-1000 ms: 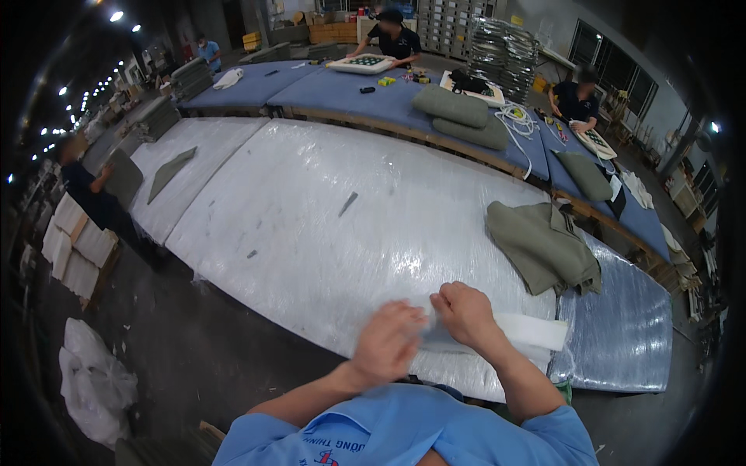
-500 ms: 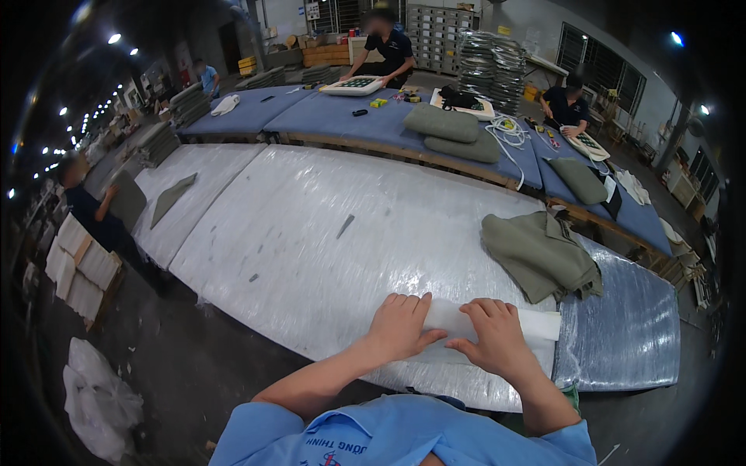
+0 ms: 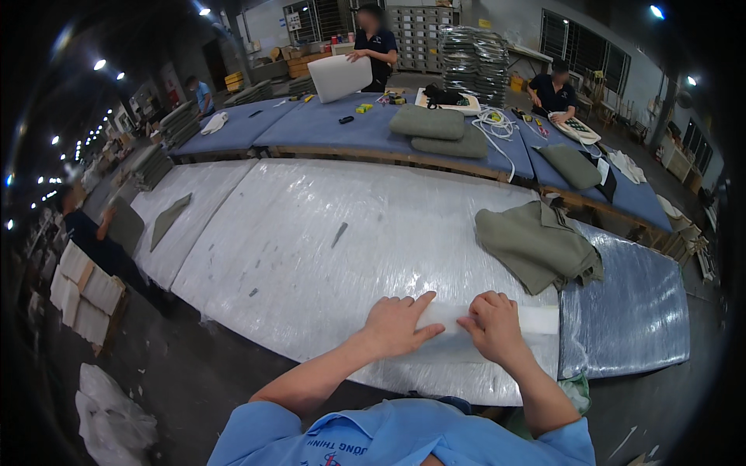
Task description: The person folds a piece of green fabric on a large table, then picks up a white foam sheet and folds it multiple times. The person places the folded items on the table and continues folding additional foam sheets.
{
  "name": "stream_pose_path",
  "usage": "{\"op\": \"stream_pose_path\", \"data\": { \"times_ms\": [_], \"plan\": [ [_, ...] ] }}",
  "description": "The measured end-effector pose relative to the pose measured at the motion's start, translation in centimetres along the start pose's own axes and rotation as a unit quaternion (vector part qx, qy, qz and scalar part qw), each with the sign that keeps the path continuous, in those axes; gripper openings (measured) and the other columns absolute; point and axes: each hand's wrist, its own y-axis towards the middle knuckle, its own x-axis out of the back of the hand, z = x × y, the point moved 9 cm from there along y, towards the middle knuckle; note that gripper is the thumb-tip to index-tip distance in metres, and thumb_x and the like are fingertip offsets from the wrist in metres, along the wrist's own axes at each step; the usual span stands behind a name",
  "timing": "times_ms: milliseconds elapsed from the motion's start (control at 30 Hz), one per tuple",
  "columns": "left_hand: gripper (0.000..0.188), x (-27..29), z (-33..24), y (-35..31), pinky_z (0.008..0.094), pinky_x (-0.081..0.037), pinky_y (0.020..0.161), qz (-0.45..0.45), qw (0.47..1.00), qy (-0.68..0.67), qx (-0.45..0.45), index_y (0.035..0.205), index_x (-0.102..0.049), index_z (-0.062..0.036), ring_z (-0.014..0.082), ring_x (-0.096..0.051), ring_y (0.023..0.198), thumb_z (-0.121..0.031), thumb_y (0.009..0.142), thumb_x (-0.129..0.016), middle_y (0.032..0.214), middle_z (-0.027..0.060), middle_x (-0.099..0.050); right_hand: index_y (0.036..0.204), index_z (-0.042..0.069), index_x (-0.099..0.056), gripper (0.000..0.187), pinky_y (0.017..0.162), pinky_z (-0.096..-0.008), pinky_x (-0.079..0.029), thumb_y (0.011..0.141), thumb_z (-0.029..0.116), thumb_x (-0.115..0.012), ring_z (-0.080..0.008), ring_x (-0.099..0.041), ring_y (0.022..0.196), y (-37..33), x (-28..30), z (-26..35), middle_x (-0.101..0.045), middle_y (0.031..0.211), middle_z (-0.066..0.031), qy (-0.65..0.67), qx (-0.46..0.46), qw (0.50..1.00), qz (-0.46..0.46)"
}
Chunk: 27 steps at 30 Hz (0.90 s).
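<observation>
Hands on white foam strip (image 3: 497,317)
My left hand (image 3: 398,326) presses flat, fingers spread; my right hand (image 3: 491,326) curls, pinching the strip's edge.

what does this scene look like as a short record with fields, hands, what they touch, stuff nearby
left hand: left hand lies flat, fingers spread, on the white strip
right hand: right hand curled over the same strip, grip at its near edge
white strip: long, pale, lying flat near the front edge of the plastic-covered table
nearby: folded olive fabric beyond the right hand, apart from the strip
background: blue tables with olive cushions; other people at work there
</observation>
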Motion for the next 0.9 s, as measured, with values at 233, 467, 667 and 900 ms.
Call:
{"op": "stream_pose_path", "data": {
  "times_ms": [233, 467, 667, 900],
  "plan": [
    [0.058, -0.9, -0.6, 2.3, 0.0477, -0.055, 0.080, 0.046, 0.998, -0.026, 0.025, 0.122, -0.070, -0.0046, 0.0381, -0.072, 0.091, -0.057, 0.098, -0.057, 0.102, 0.0186, -0.074, 0.087, 0.007, -0.067, 0.020, 0.078, -0.0484, -0.046, 0.090, 0.026, -0.071, -0.0355, -0.061, 0.085, 1.5, -0.5, -2.3, -0.064, 0.084, -0.0120, 0.031, -0.037, 0.999, 0.025],
    [0.045, -2.5, -2.8, 4.7, 0.0460, -0.055, 0.082, 0.115, 0.986, -0.115, 0.019, 0.117, -0.076, -0.0146, 0.0366, -0.072, 0.093, -0.052, 0.100, -0.056, 0.094, 0.0144, -0.076, 0.090, 0.003, -0.069, 0.027, 0.077, -0.0494, -0.049, 0.096, 0.030, -0.065, -0.0412, -0.065, 0.088, 2.3, -1.6, -4.5, -0.067, 0.087, -0.0198, 0.110, -0.088, 0.985, 0.100],
    [0.041, -2.2, -1.4, 4.6, 0.0455, -0.056, 0.079, 0.084, 0.985, -0.137, 0.060, 0.108, -0.079, -0.0192, 0.0338, -0.072, 0.091, -0.049, 0.103, -0.052, 0.094, 0.0092, -0.077, 0.099, 0.006, -0.072, 0.033, 0.084, -0.0446, -0.047, 0.094, 0.039, -0.070, -0.0347, -0.063, 0.094, 2.0, 6.2, -3.9, -0.067, 0.093, -0.0144, 0.122, -0.044, 0.991, 0.023],
    [0.038, -2.4, -1.7, 5.0, 0.0424, -0.056, 0.077, 0.057, 0.987, -0.142, 0.051, 0.110, -0.079, -0.0180, 0.0326, -0.073, 0.089, -0.047, 0.102, -0.056, 0.094, 0.0090, -0.077, 0.095, 0.012, -0.070, 0.029, 0.091, -0.0459, -0.040, 0.082, 0.035, -0.082, -0.0309, -0.056, 0.102, -2.9, 4.2, -3.6, -0.061, 0.107, -0.0086, -0.053, -0.007, 0.998, -0.041]
  ]
}}
